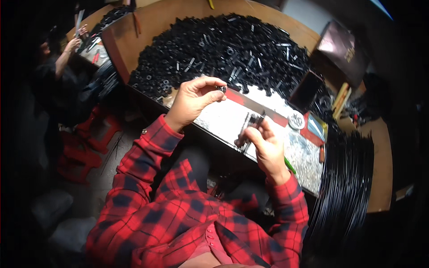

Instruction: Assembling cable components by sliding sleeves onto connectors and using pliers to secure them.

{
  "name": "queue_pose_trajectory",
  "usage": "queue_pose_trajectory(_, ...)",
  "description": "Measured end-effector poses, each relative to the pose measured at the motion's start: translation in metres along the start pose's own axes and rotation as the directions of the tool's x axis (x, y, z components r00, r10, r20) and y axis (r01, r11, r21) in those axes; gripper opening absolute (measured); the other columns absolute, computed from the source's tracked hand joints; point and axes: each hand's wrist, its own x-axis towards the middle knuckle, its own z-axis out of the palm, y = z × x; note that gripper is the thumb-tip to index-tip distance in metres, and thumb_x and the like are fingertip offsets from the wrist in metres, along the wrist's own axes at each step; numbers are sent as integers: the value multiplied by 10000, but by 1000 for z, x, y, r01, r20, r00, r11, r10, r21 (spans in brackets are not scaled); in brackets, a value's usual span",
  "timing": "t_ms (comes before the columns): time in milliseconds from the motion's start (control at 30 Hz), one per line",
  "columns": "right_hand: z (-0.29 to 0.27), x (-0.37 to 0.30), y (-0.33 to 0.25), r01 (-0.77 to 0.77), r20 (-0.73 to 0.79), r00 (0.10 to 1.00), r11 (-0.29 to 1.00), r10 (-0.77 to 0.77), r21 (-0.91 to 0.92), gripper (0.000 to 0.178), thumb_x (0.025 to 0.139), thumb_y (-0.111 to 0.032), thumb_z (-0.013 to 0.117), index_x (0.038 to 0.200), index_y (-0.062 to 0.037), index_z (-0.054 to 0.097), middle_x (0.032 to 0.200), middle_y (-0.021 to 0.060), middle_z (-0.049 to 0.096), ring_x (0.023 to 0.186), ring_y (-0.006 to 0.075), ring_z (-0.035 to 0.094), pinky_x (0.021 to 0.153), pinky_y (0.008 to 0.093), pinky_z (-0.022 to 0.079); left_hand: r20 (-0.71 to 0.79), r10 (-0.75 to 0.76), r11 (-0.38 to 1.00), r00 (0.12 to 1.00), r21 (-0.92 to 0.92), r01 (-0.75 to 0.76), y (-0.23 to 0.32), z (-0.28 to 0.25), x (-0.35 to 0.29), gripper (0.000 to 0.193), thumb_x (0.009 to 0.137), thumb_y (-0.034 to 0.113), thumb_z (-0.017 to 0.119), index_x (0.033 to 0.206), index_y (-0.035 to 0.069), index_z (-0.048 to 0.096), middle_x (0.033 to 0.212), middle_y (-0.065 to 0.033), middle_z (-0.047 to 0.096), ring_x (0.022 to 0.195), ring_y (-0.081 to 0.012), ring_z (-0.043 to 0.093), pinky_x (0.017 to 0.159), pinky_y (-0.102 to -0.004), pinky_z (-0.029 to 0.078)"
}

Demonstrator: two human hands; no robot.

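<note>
My left hand [192, 100] is raised over the near edge of the workbench, thumb and forefinger pinching a small dark part with a shiny face [222, 89]. To its right and a little closer to me, my right hand [268, 149] is closed round a black slotted piece [256, 119], partly blurred and partly covered by the fingers. The two hands are apart. Beneath them lies the bright, worn white work surface [212, 117]. Behind the hands a large heap of small black parts [219, 53] spreads over the bench, with pale strips and rings among them.
A round white dish [296, 119], a dark flat rectangular object [306, 91] and a screwdriver-like handle [321, 154] sit on the right. Long black rods [344, 178] hang in a bundle beyond. Red stools [87, 143] stand at left, near another person's hand [73, 44].
</note>
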Motion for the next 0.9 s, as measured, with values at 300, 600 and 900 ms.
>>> queue_pose_trajectory(300, 3, 1, -7, 5, 91, 996, 998, -10, 58, 121, 877, -62, 582, 960, 17, 547, 795, 60, 618, 701, 113, 601, 647, 228, 490, 172, 18, 979, 985, -204, 18, 16, 35, -13, 268, 837, -13, 587, 1105, -13, 588, 1061, -84, 611, 1010, -170, 577, 907, -306, 457)
queue_pose_trajectory(600, 3, -3, -5, 15, 70, 997, 998, -19, 56, 115, 878, -64, 582, 955, 12, 543, 783, 57, 616, 680, 105, 588, 635, 225, 483, 220, 8, 948, 975, -313, 63, 25, 46, -19, 273, 817, -21, 603, 1089, -14, 587, 1068, -89, 606, 1024, -175, 566, 938, -325, 435)
queue_pose_trajectory(900, 6, -2, -4, 54, 147, 988, 999, -53, 2, 124, 904, -90, 548, 974, 11, 529, 792, 50, 607, 702, 107, 581, 664, 237, 477, 202, 80, 970, 976, -242, -30, 23, 50, -20, 230, 854, -38, 557, 1081, -10, 573, 988, -50, 601, 926, -104, 577, 840, -245, 470)
